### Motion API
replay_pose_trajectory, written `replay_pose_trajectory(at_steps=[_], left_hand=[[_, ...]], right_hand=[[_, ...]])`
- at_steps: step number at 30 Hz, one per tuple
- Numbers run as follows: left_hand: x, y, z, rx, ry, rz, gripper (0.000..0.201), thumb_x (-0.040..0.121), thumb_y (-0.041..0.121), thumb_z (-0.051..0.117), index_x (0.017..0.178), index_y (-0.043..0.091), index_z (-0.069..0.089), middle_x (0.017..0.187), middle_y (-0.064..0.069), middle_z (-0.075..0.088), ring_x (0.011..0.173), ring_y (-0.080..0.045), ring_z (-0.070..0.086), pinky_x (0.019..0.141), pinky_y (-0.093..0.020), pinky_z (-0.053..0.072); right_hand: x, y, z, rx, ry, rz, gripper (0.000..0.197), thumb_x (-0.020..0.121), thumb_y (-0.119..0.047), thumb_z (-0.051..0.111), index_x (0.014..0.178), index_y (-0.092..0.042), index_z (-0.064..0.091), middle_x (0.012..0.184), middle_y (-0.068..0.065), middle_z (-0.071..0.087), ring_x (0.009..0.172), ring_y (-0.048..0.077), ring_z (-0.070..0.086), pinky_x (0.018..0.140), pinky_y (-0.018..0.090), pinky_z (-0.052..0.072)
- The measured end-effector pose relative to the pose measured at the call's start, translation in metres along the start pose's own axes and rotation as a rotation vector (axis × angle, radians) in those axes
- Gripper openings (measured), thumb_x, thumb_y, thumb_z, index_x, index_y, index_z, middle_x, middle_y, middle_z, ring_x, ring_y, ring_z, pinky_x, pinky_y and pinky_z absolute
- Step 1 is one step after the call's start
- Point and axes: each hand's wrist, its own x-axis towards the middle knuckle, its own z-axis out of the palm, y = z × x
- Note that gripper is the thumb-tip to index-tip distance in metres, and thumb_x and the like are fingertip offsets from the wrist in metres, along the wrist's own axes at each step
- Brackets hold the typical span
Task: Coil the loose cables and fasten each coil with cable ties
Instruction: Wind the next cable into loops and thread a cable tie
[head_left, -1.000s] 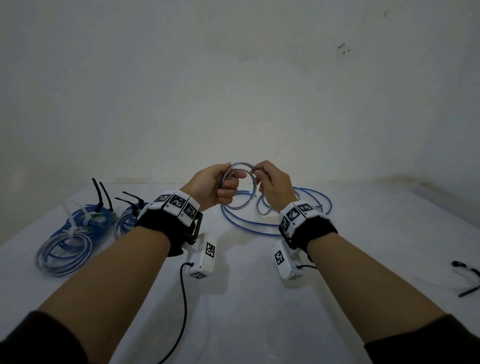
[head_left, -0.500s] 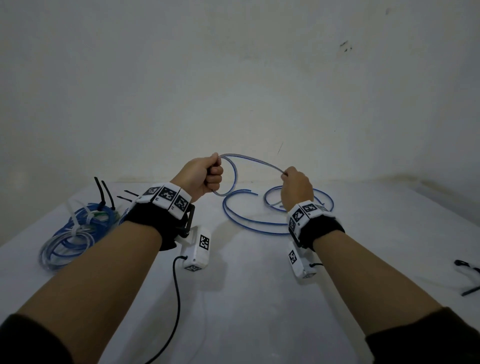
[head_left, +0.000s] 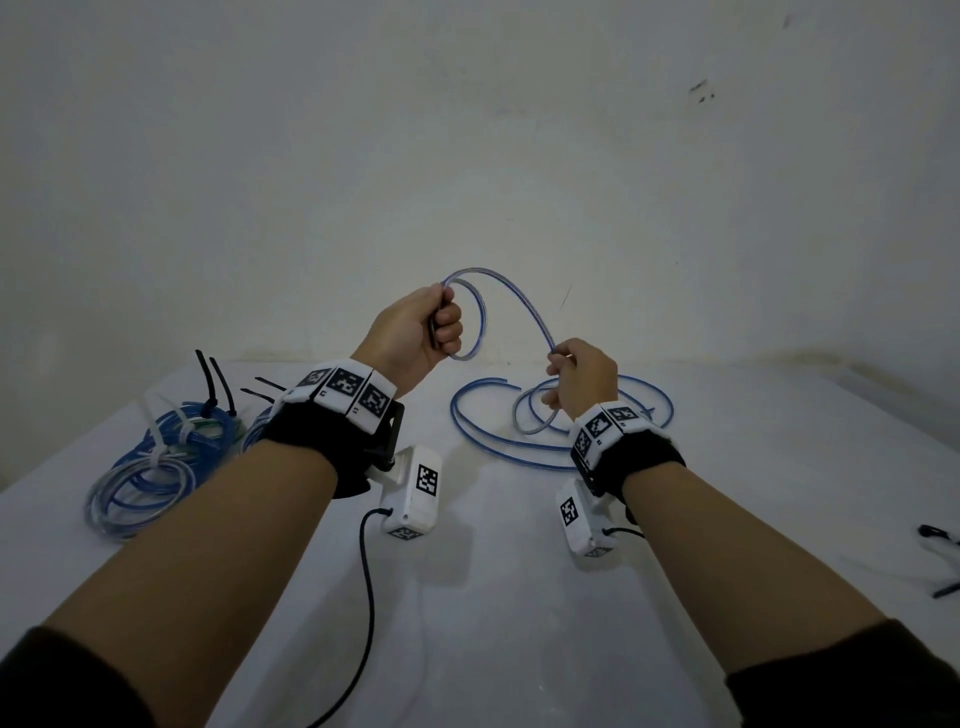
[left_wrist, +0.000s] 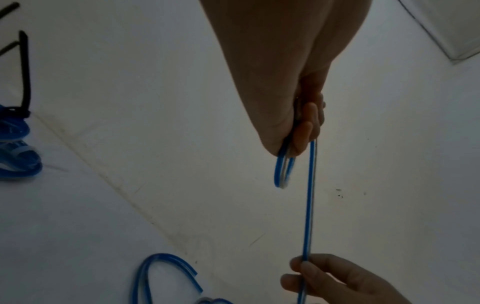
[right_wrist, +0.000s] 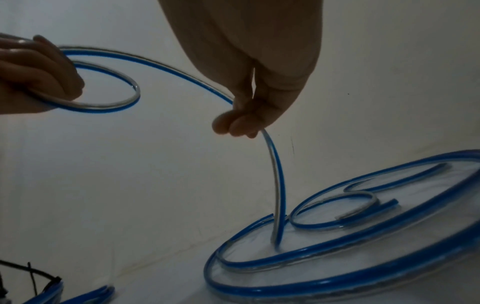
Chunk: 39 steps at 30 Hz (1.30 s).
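Observation:
A blue-and-clear cable runs between my hands above the white table. My left hand is raised and grips a small loop of it in a fist. My right hand, lower and to the right, pinches the cable further along. From there the cable drops to its loose turns lying on the table behind my right wrist. Finished coils with white and black ties lie at the left.
Black cable ties lie near the table's right edge. A black wire hangs from the left wrist camera across the table's front. A pale wall stands right behind the table.
My hands have drawn apart. The left hand rose with the small loop, and the right hand slid along the cable to the right, opening an arc between them.

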Motion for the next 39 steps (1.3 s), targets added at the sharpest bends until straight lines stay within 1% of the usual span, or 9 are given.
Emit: replay_pose_trajectory(at_steps=[4, 9, 13, 18, 22, 28, 31, 35, 39], left_hand=[[0.003, -0.001, 0.008, 0.079, -0.009, 0.104, 0.028, 0.1, 0.013, 0.027, 0.08, 0.014, 0.046, 0.057, 0.006, 0.043, 0.049, -0.009, 0.036, 0.053, -0.022, 0.028], [0.007, -0.003, 0.018, 0.296, 0.06, 0.189, 0.024, 0.102, 0.013, 0.026, 0.087, 0.014, 0.046, 0.069, 0.002, 0.043, 0.057, -0.008, 0.039, 0.058, -0.02, 0.032], [0.01, -0.014, 0.013, 0.719, 0.142, 0.305, 0.023, 0.1, 0.011, 0.03, 0.079, 0.016, 0.039, 0.072, 0.0, 0.046, 0.062, -0.012, 0.04, 0.064, -0.025, 0.037], [0.007, -0.025, -0.008, 1.154, 0.159, 0.226, 0.017, 0.101, 0.015, 0.029, 0.095, 0.006, 0.042, 0.083, -0.004, 0.058, 0.073, -0.018, 0.054, 0.073, -0.032, 0.046], [0.001, -0.027, -0.011, 1.313, 0.126, 0.127, 0.021, 0.1, 0.014, 0.029, 0.103, 0.0, 0.045, 0.099, -0.014, 0.061, 0.079, -0.02, 0.055, 0.073, -0.031, 0.044], [-0.005, -0.025, -0.01, 1.427, 0.062, -0.006, 0.03, 0.099, 0.012, 0.033, 0.105, -0.005, 0.056, 0.103, -0.018, 0.062, 0.1, -0.035, 0.056, 0.087, -0.039, 0.043], [-0.008, -0.025, -0.008, 1.363, 0.032, -0.001, 0.036, 0.1, 0.017, 0.03, 0.097, 0.001, 0.062, 0.092, -0.008, 0.058, 0.087, -0.025, 0.054, 0.085, -0.034, 0.042], [-0.011, -0.021, -0.007, 1.295, -0.041, 0.0, 0.047, 0.101, 0.036, 0.027, 0.087, 0.01, 0.063, 0.07, 0.004, 0.051, 0.062, -0.009, 0.047, 0.065, -0.025, 0.038], [-0.006, -0.016, -0.017, 1.304, -0.075, 0.014, 0.044, 0.1, 0.035, 0.032, 0.072, 0.016, 0.061, 0.065, 0.002, 0.05, 0.059, -0.012, 0.044, 0.06, -0.024, 0.035]], right_hand=[[-0.001, -0.003, 0.01, -0.156, -0.119, -0.105, 0.022, 0.092, 0.002, 0.041, 0.089, 0.0, 0.062, 0.078, 0.015, 0.055, 0.054, 0.021, 0.051, 0.042, 0.016, 0.045], [-0.01, -0.016, 0.022, -0.505, -0.405, -0.281, 0.028, 0.095, -0.005, 0.04, 0.096, -0.002, 0.067, 0.07, -0.002, 0.054, 0.07, 0.015, 0.048, 0.061, 0.02, 0.035], [-0.021, -0.027, 0.029, -0.556, -0.541, -0.354, 0.023, 0.095, -0.011, 0.045, 0.1, -0.007, 0.066, 0.098, 0.007, 0.065, 0.085, 0.017, 0.05, 0.077, 0.028, 0.039], [-0.025, -0.027, 0.024, -0.552, -0.484, -0.551, 0.015, 0.086, -0.007, 0.06, 0.1, -0.003, 0.057, 0.09, 0.007, 0.061, 0.078, 0.016, 0.049, 0.064, 0.015, 0.035], [-0.021, -0.026, 0.024, -0.659, -0.41, -0.67, 0.009, 0.086, -0.007, 0.059, 0.095, -0.003, 0.06, 0.093, 0.012, 0.064, 0.084, 0.026, 0.057, 0.076, 0.032, 0.044], [-0.021, -0.018, 0.026, -0.724, -0.2, -0.815, 0.019, 0.088, -0.021, 0.057, 0.094, -0.005, 0.067, 0.09, 0.015, 0.057, 0.07, 0.031, 0.055, 0.062, 0.038, 0.047], [-0.019, -0.018, 0.029, -0.715, -0.208, -0.866, 0.023, 0.089, -0.02, 0.05, 0.091, -0.005, 0.068, 0.088, 0.015, 0.061, 0.068, 0.034, 0.056, 0.064, 0.037, 0.045], [-0.016, -0.019, 0.029, -0.745, -0.277, -0.931, 0.028, 0.089, -0.019, 0.045, 0.083, -0.005, 0.068, 0.08, 0.013, 0.065, 0.061, 0.034, 0.056, 0.066, 0.033, 0.038], [-0.019, -0.025, 0.025, -0.72, -0.364, -0.936, 0.036, 0.095, -0.024, 0.039, 0.084, -0.002, 0.064, 0.081, 0.013, 0.065, 0.069, 0.032, 0.054, 0.072, 0.03, 0.031]])
